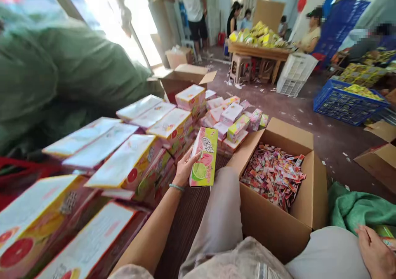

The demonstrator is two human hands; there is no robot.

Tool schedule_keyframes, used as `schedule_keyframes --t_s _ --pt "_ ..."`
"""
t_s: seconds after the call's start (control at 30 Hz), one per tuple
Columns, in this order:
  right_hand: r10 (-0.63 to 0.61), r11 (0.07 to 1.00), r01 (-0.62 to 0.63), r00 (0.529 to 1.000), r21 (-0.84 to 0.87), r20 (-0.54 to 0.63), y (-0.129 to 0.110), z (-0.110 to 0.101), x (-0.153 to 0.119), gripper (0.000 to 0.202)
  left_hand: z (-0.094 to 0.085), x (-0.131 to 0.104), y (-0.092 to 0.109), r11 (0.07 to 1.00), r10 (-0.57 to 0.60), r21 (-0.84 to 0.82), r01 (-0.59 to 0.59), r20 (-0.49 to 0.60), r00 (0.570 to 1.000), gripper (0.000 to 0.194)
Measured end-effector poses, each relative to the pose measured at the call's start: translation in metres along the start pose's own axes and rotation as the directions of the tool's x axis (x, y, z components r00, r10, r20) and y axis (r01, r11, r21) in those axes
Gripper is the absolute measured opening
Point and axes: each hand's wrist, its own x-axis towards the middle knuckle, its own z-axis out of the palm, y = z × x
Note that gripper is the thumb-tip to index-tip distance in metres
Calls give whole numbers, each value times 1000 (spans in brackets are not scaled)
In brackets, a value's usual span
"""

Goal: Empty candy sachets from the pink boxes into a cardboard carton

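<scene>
My left hand (185, 168) grips a small green-and-pink carton (204, 157) printed with a lime slice, tilted above the floor beside my left knee. At the lower right edge, my right hand (375, 252) rests by my right knee with its fingers curled; what they hold, if anything, is hidden. Beside it lie a green cloth (355, 207) and part of a green-and-orange package (389, 242), cut off by the frame. Between my legs stands an open cardboard box (278, 225) full of small red-and-pink sachets (275, 176).
Stacked fruit-printed cartons (120, 159) line my left side. More small cartons (232, 116) lie heaped ahead, before another open cardboard box (185, 79). A blue crate (346, 104) stands at right. People work around a table (258, 50) of yellow packets farther back.
</scene>
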Motion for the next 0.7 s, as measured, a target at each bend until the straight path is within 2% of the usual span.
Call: schedule_keyframes --t_s 0.07,0.1,0.17,0.27,0.37,0.43,0.5,0.53,0.63,0.7 --pt "-154 973 170 982 157 -106 -12 11 2 40 49 -1 37 999 40 15 -43 154 987 100" --pt "-223 949 255 958 187 -178 -24 13 5 40 75 -2 49 997 52 48 -64 219 974 100" --pt "-359 887 425 880 178 -311 -59 12 12 38 126 -2 60 989 58 109 -103 351 935 96" --pt "-443 800 563 787 206 -430 -130 -5 24 33 196 -2 46 964 47 197 -180 538 842 86" --pt "-484 705 649 736 287 -474 -200 -26 35 36 248 -5 10 883 -22 360 -301 673 739 87" --pt "-560 640 713 687 286 -462 -236 -33 44 39 269 -10 -17 815 -101 453 -362 726 680 89" --pt "-645 594 759 648 267 -405 -259 -29 52 38 279 -14 -42 742 -184 525 -416 757 627 89" --pt "-676 585 764 645 274 -357 -266 -22 55 33 280 -15 -53 701 -228 563 -438 759 610 88" --pt "-703 599 716 685 359 -193 -277 8 59 22 274 -12 -78 569 -353 690 -447 696 625 89" --pt "-710 600 681 695 420 -113 -279 27 56 27 265 -2 -87 513 -400 740 -435 654 642 89"
